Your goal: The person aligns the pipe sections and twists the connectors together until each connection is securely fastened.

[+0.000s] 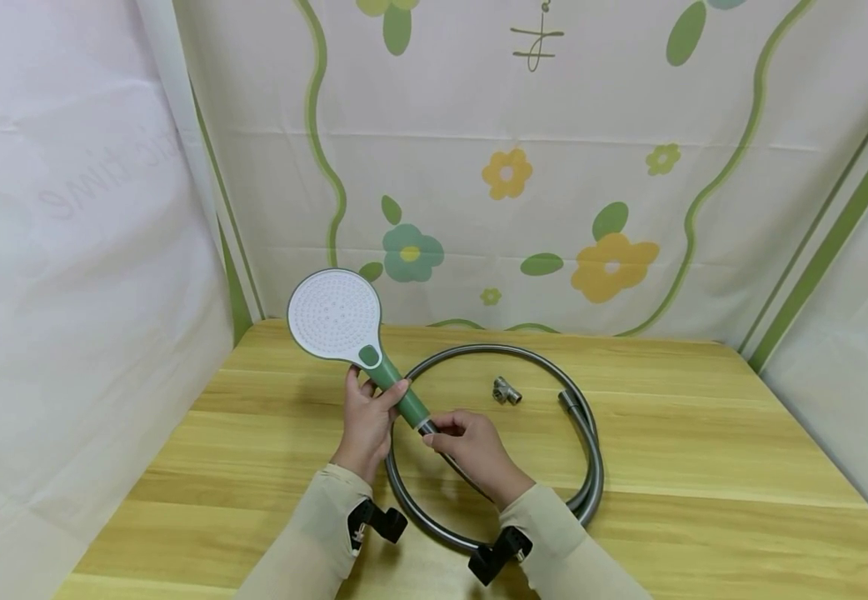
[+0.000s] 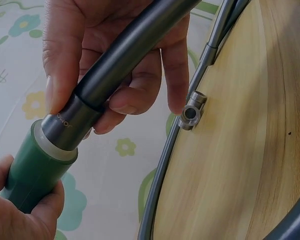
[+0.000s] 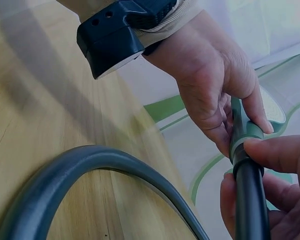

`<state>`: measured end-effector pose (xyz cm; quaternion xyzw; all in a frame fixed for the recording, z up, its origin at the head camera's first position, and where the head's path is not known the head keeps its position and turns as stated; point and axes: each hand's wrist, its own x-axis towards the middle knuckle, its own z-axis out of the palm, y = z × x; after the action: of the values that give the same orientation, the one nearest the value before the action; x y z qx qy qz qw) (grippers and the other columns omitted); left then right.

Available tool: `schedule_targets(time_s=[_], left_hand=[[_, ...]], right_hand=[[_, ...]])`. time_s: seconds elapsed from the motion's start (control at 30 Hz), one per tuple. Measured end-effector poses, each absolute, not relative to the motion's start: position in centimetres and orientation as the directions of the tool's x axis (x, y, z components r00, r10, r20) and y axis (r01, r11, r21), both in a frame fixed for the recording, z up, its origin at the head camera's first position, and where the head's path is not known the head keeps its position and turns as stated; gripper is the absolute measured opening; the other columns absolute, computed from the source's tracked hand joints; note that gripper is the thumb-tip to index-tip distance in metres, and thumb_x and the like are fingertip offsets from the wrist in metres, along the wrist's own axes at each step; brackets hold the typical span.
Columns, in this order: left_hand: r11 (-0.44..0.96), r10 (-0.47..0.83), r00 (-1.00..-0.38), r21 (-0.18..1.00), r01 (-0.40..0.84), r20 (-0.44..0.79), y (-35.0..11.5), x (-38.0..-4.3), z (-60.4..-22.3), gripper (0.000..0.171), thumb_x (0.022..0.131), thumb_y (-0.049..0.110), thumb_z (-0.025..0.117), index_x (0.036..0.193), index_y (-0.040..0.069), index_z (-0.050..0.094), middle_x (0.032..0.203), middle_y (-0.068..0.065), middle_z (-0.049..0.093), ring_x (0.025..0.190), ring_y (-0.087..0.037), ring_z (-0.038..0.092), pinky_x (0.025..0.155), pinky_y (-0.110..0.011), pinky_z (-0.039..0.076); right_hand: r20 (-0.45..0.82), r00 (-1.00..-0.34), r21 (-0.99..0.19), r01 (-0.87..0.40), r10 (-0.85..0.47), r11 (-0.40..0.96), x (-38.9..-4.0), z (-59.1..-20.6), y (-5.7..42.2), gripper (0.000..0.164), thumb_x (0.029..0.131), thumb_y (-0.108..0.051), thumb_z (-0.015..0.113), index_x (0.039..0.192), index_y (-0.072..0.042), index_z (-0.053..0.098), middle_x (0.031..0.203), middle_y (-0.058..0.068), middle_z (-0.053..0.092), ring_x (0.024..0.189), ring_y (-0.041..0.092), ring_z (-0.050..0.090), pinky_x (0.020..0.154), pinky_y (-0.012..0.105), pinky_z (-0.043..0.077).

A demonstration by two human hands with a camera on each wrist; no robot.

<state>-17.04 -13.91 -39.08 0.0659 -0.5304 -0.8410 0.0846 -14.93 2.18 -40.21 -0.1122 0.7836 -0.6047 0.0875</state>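
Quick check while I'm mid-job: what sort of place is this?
It looks like a small sheeted-off work booth, though the wider room is out of view. The signs are the wood-grain tabletop, the flower-printed backdrop behind it and the pale sheeting along its left side.

Long cream cloth sleeves (image 1: 302,529), with a blocky black wrist device (image 1: 385,523) on each arm.
The left hand (image 1: 366,423) and right hand (image 1: 479,454) are bare. Both sleeves reach the wrist; the right wrist view shows fine ribbing at the left cuff (image 3: 177,22). There the left device has two small round holes, rounded corners and a pale lower edge.
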Motion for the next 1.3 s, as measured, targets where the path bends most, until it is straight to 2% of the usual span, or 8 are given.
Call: schedule_targets(time_s=[0.2, 0.4, 0.67, 0.93, 1.3], left_hand=[[-0.413, -0.201, -0.98, 0.908, 0.069, -0.016, -13.97, -16.97, -39.08, 0.086, 0.091, -0.005, 0.062, 0.153, 0.018, 0.007, 0.136, -0.022, 0.041, 0.105, -0.025, 0.062, 0.095, -0.038, 0.05], [-0.412, -0.206, -0.978, 0.909, 0.067, -0.022, -13.88, -16.9, -38.96, 0.085, 0.091, -0.004, 0.062, 0.153, 0.017, 0.007, 0.135, -0.022, 0.041, 0.103, -0.023, 0.063, 0.095, -0.037, 0.05], [-0.382, -0.227, -0.974, 0.922, 0.067, -0.023, -13.58, -16.99, -38.75, 0.085, 0.09, -0.003, 0.064, 0.153, 0.016, 0.01, 0.132, -0.022, 0.044, 0.111, -0.032, 0.056, 0.094, -0.038, 0.05], [-0.343, -0.239, -0.971, 0.938, 0.053, -0.032, -13.49, -17.01, -38.72, 0.084, 0.09, -0.002, 0.065, 0.152, 0.015, 0.011, 0.132, -0.023, 0.044, 0.109, -0.029, 0.057, 0.097, -0.041, 0.048], [-0.331, -0.235, -0.971, 0.943, 0.028, -0.053, -13.6, -17.02, -38.7, 0.086, 0.09, 0.0, 0.066, 0.153, 0.014, 0.009, 0.135, -0.024, 0.042, 0.115, -0.035, 0.054, 0.099, -0.044, 0.046]], right_hand=[[-0.016, -0.959, -0.981, -0.04, -0.283, 0.19, -14.78, -39.89, 2.16, 0.027, 0.086, -0.014, 0.071, 0.106, 0.004, 0.069, 0.093, 0.008, 0.069, 0.08, 0.014, 0.062, 0.07, 0.029, 0.052], [-0.022, -0.955, -0.974, -0.046, -0.297, 0.22, -14.96, -39.91, 2.44, 0.027, 0.086, -0.016, 0.072, 0.106, 0.002, 0.069, 0.094, 0.007, 0.07, 0.081, 0.013, 0.062, 0.071, 0.029, 0.053], [-0.021, -0.944, -0.962, -0.071, -0.329, 0.264, -15.32, -39.9, 2.83, 0.028, 0.087, -0.018, 0.072, 0.108, 0.0, 0.069, 0.094, 0.005, 0.069, 0.082, 0.014, 0.063, 0.072, 0.03, 0.054], [-0.012, -0.942, -0.95, -0.094, -0.334, 0.299, -15.22, -39.46, 2.87, 0.026, 0.087, -0.017, 0.072, 0.107, 0.0, 0.07, 0.093, 0.005, 0.069, 0.08, 0.012, 0.061, 0.068, 0.028, 0.052], [-0.003, -0.943, -0.948, -0.103, -0.334, 0.301, -15.17, -39.68, 2.72, 0.026, 0.087, -0.017, 0.071, 0.108, 0.0, 0.069, 0.095, 0.005, 0.069, 0.081, 0.012, 0.06, 0.068, 0.027, 0.051]])
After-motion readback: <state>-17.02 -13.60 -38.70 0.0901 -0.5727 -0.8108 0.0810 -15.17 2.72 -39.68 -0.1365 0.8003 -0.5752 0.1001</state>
